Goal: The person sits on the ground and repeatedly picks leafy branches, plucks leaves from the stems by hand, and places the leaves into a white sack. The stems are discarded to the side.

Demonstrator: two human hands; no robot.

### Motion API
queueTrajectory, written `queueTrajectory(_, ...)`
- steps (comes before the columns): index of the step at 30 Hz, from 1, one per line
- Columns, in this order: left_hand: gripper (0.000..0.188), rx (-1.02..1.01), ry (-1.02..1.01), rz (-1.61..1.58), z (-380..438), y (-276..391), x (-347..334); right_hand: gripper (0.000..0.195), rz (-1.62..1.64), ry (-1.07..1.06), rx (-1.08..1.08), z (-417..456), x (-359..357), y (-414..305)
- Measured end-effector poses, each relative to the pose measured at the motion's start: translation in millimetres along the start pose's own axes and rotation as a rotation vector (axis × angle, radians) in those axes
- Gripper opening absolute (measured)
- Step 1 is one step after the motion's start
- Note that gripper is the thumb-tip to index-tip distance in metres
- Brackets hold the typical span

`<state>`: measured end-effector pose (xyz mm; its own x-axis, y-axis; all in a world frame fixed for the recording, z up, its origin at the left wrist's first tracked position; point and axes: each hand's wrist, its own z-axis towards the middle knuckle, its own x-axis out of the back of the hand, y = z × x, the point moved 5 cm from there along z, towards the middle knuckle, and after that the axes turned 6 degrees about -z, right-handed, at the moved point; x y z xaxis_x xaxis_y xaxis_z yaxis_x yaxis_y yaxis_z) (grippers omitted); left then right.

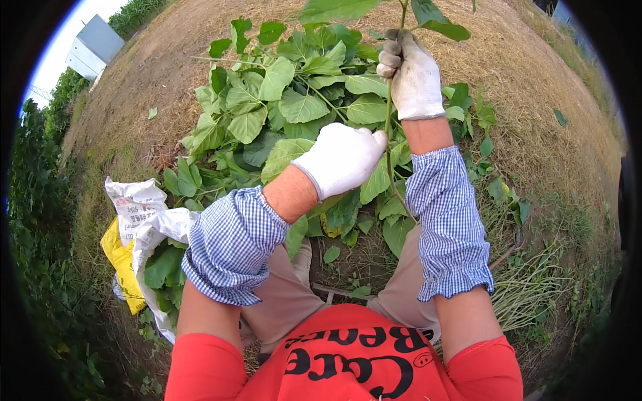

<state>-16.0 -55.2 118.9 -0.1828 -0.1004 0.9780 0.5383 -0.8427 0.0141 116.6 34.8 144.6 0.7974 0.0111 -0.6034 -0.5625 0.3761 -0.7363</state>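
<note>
A long green leafy stem (389,108) runs upright between my gloved hands. My right hand (412,70), in a white knit glove with soiled fingers, grips it high up, just below large leaves at the top edge of the view. Lower down, my left hand (348,155), in a cleaner white glove, is closed at the stem, thumb and forefinger against it. The stem's lower end bends down towards my right knee. Under and beyond both hands lies a large heap of cut branches with broad green leaves (303,106).
A white and yellow woven sack (150,235) holding leaves stands at my left. At my right lies a bundle of thin bare stems (531,290). Dry grass (541,100) covers the ground beyond the heap. Dense green plants border the left; a grey box-like structure (95,47) stands far left.
</note>
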Motion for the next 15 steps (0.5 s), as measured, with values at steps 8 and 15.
queueTrajectory(8, 0.034, 0.083, 0.401, -0.391, 4.0, -4.9, 13.7, 0.027, -0.326, 0.122, 0.273, 11.9, 31.6, -64.4)
queueTrajectory(15, 0.018, -0.065, 0.583, -0.221, 14.3, 14.4, 55.0, 0.025, -1.339, 0.201, 1.005, 0.7, -28.0, -57.0)
